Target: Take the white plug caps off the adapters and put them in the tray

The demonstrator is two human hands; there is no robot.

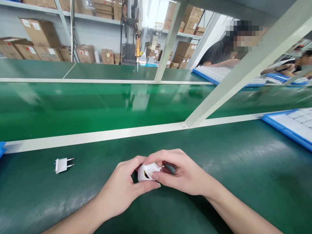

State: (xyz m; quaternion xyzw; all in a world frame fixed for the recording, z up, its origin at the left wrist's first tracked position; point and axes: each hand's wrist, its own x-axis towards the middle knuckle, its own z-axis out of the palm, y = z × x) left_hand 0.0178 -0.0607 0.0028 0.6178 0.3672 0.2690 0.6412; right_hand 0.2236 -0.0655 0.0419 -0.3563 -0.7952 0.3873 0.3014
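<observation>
Both your hands meet at one white housing [142,174], just above the dark green bench [73,201]. Your left hand [126,180] holds it from its left side, thumb below and fingers above. Your right hand [180,175], on its right side, pinches one white plug piece [151,168] between thumb and fingers, right against the housing; one pin tip shows past it. One dark gap with a little yellow inside shows between the two parts; you cannot tell from here how deep the plug piece sits.

Well to the left of the housing lies one loose plug piece [62,165], its two long pins pointing right. Well to the right of the housing, and farther off, is one blue-rimmed tray [287,130] of white pieces.

Beyond the housing runs one pale rail [97,136], with one slanting post [231,78] rising to the right, then one green belt [85,107]. Past that, beyond the housing, stand one upright machine [129,39] and one small bottle [143,58]. Far right of the housing are two people [215,52]; farthest back, shelves hold more than ten cardboard boxes [41,32].
</observation>
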